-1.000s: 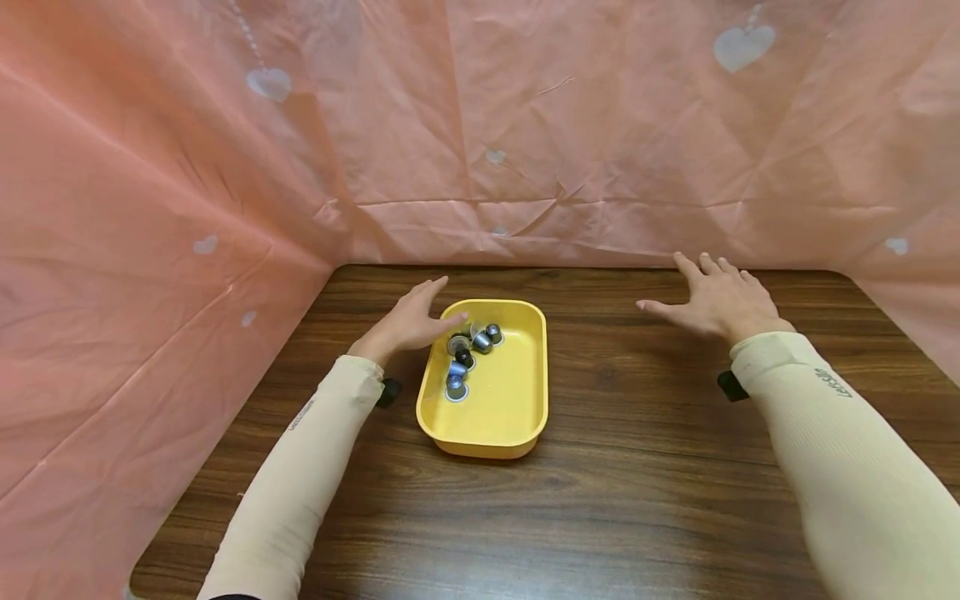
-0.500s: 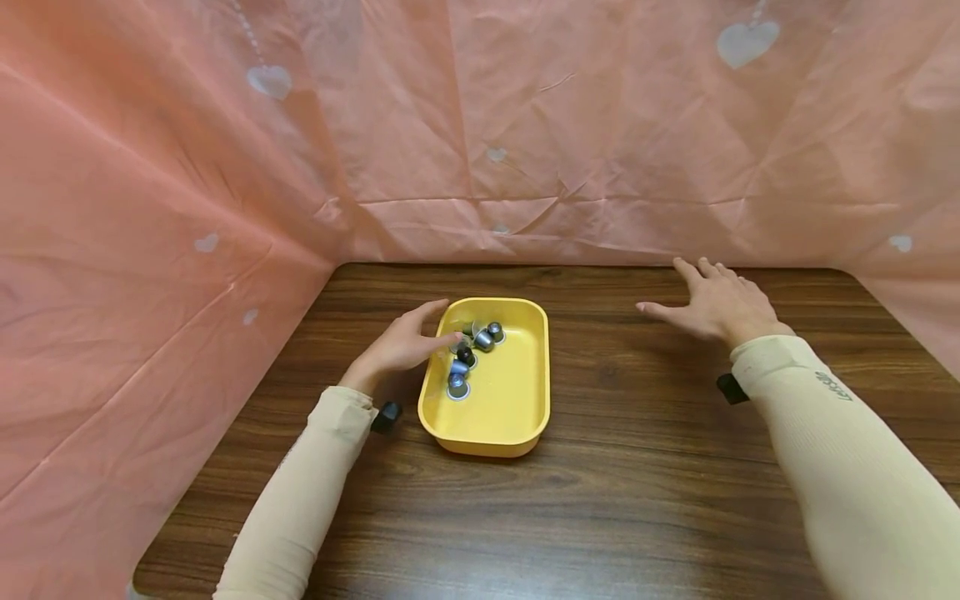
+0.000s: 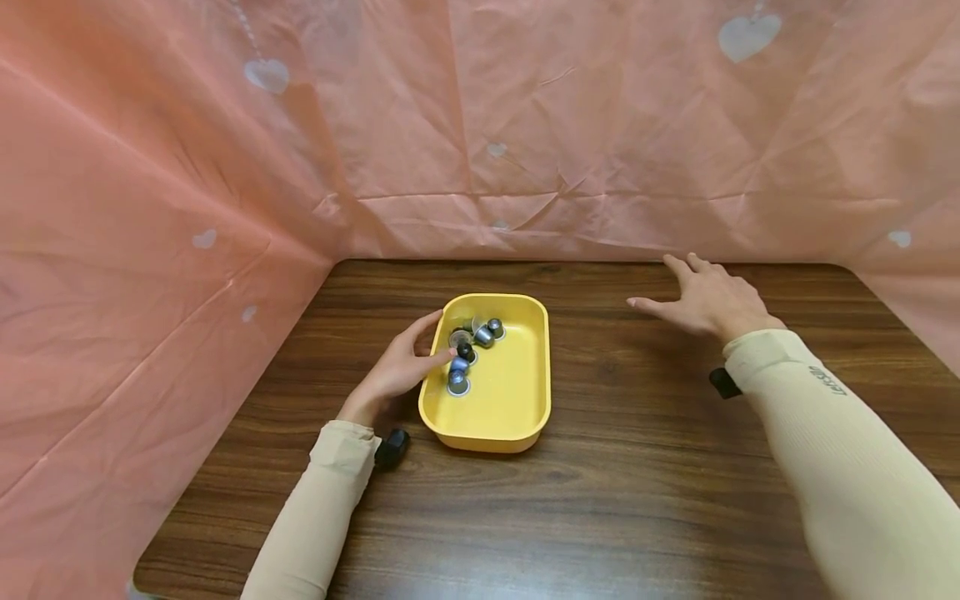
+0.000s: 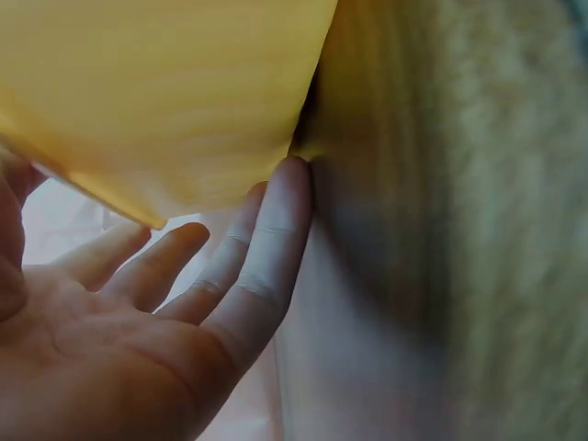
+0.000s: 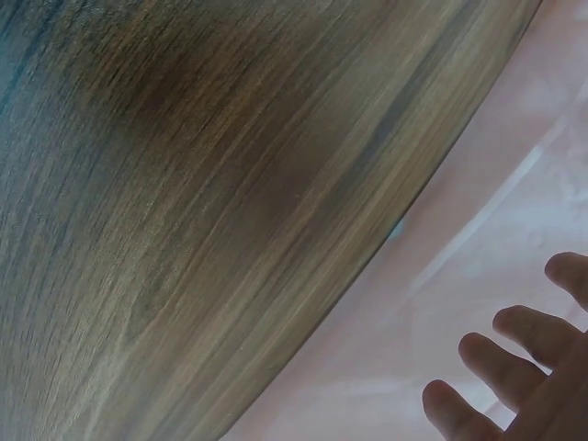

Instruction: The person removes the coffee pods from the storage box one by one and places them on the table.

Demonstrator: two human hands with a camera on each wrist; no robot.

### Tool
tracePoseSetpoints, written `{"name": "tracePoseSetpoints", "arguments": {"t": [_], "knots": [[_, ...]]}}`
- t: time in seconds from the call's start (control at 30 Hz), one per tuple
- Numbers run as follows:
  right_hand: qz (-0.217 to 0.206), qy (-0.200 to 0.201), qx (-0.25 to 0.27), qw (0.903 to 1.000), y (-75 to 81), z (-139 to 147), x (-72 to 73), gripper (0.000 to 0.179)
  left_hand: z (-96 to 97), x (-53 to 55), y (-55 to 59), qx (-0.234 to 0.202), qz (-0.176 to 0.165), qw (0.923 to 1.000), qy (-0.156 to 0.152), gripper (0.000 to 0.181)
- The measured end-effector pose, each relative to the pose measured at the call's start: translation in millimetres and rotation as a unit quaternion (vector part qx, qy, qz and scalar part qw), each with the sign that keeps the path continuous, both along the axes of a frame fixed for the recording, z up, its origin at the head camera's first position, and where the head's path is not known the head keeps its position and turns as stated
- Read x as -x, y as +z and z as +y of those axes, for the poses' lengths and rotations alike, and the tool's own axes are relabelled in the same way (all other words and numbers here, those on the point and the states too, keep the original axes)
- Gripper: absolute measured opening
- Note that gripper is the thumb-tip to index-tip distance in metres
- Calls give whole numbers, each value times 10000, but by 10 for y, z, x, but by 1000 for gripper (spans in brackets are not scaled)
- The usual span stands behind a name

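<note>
I see the yellow tray point(image 3: 513, 392) left of middle on the surface point(image 3: 600, 483), long axis running near to far. The left hand point(image 3: 401, 364) straddles its left rim; I can't tell if it grips. Rightward, room stretches beneath the spread-fingered right hand point(image 3: 708, 305).

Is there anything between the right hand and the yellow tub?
No, in the head view only bare wooden tabletop shows between the right hand and the yellow tub.
</note>
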State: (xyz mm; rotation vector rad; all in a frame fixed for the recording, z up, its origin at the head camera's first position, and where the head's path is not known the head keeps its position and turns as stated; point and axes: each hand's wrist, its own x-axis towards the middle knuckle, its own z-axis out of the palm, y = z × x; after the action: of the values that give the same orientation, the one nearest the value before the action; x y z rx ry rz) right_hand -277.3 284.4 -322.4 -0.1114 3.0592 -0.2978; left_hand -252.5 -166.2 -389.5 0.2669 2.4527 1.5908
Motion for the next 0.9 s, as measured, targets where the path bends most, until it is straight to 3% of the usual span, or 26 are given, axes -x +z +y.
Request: {"name": "tracePoseSetpoints", "arguments": {"t": [0.2,0.37,0.7,0.9], "knots": [[-91,-39,24,9999,-17,27,-20,125,23,-13,8,-23,63,10000,54,78],[-121,-100,99,9998,-45,39,-55,125,30,-25,11,-208,21,9995,-226,80],[248,191,24,9995,2,-44,-46,122,-121,-162,41,-374,-439,9968,-554,88],[486,314,193,9981,34,-56,-102,117,-147,-192,65,-546,-740,9925,-802,93]]}}
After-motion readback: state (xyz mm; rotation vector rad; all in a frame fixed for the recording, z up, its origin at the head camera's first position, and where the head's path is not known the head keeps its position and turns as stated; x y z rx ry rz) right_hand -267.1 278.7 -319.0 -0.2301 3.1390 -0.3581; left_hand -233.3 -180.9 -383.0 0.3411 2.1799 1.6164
